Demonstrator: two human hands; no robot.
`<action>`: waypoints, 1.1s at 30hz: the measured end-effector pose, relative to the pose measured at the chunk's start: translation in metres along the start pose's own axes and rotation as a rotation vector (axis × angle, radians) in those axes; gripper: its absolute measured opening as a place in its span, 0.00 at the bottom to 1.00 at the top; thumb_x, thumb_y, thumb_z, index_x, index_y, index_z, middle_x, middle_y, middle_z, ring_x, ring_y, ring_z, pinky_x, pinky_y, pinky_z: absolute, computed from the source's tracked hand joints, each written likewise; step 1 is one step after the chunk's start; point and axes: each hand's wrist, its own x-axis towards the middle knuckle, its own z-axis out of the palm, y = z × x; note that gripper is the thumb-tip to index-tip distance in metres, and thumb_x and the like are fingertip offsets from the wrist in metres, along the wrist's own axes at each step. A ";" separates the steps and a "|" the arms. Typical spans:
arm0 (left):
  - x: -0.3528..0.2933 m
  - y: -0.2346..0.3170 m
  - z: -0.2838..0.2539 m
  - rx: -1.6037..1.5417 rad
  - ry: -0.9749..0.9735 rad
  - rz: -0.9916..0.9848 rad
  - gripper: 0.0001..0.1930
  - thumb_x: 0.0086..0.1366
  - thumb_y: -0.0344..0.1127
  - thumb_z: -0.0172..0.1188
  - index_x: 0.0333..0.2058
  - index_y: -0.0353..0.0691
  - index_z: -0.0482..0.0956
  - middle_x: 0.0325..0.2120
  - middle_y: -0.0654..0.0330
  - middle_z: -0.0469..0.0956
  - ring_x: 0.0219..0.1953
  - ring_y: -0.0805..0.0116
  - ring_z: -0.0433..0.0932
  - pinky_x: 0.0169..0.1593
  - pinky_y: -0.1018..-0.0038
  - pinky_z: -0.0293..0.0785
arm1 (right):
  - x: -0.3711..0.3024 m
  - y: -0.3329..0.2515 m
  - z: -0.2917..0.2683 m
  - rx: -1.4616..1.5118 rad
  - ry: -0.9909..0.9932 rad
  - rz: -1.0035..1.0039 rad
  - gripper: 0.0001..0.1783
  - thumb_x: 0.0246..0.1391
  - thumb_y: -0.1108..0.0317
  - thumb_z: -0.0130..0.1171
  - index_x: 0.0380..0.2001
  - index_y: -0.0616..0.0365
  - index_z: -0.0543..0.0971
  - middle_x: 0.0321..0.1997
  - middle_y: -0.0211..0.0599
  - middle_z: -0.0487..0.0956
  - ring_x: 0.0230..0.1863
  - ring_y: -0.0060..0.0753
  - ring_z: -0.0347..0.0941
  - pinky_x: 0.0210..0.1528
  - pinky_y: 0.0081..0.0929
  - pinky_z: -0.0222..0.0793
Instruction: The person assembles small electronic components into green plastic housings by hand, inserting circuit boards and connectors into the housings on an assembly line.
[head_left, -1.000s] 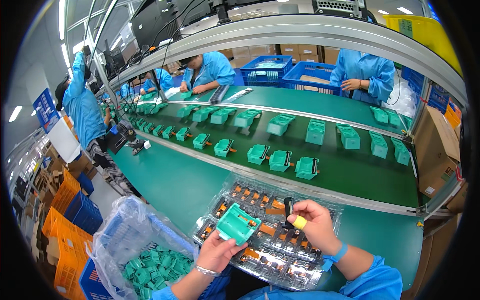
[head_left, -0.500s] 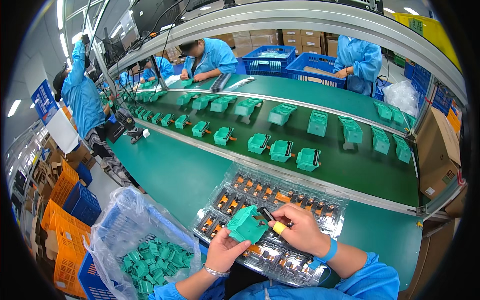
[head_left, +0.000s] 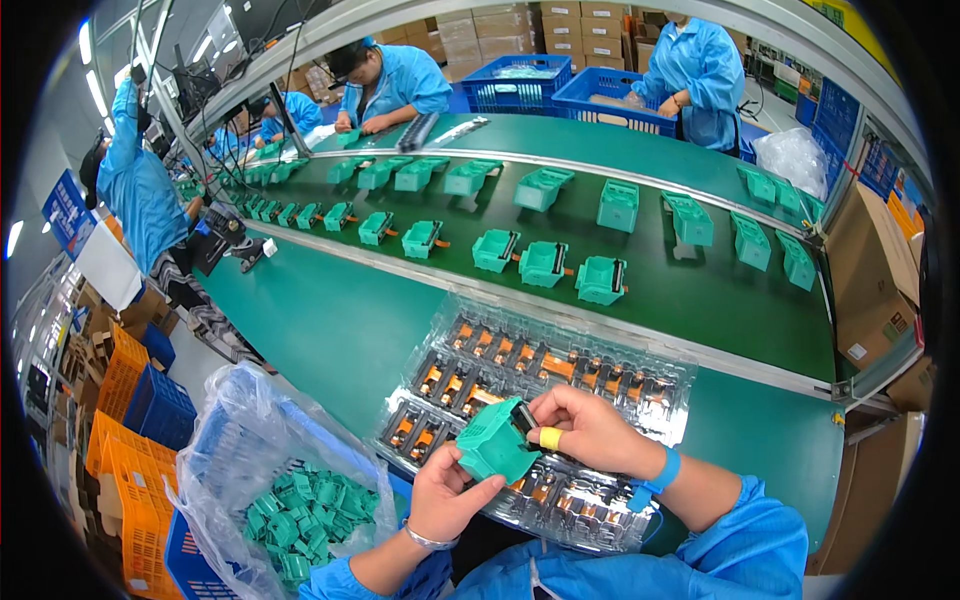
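We are gripping the green housing (head_left: 492,447) with the left hand (head_left: 445,498), thumb and fingers closed on its walls. With the right hand (head_left: 582,430), we are pinching the black strip (head_left: 521,420) at the housing's right-hand edge. We are holding the housing above the clear tray (head_left: 675,403), which is carrying rows of orange-and-black parts (head_left: 558,363).

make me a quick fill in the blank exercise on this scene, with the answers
1. The left hand holds a housing coloured ____.
2. The right hand has its fingers at a part coloured ____.
3. The wristband is coloured ____.
4. The bagged bin stands to the ____ of the clear tray.

Missing words: green; black; blue; left.
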 end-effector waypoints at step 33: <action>0.002 -0.014 0.010 0.070 -0.032 0.144 0.20 0.57 0.17 0.53 0.48 0.33 0.62 0.44 0.50 0.72 0.47 0.62 0.74 0.51 0.69 0.72 | 0.014 0.048 -0.251 -0.019 0.992 0.206 0.09 0.48 0.76 0.59 0.32 0.63 0.69 0.29 0.38 0.72 0.27 0.31 0.71 0.22 0.26 0.75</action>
